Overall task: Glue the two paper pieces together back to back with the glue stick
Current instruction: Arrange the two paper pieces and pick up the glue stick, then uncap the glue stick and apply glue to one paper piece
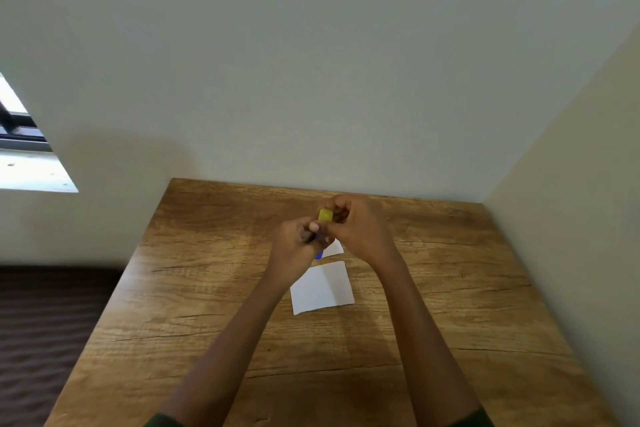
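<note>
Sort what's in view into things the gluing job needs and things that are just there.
For the job:
glue stick, held in left hand
yellow cap, gripped by right hand
near paper piece
far paper piece, partly hidden by the hands

Just there:
wooden table
window

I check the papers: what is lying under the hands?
A corner of one white paper piece shows under the hands; the rest is covered. The other paper piece lies nearer, uncovered.

My hands cover most of the glue stick and the far paper piece; the counter runs off-frame.
</note>
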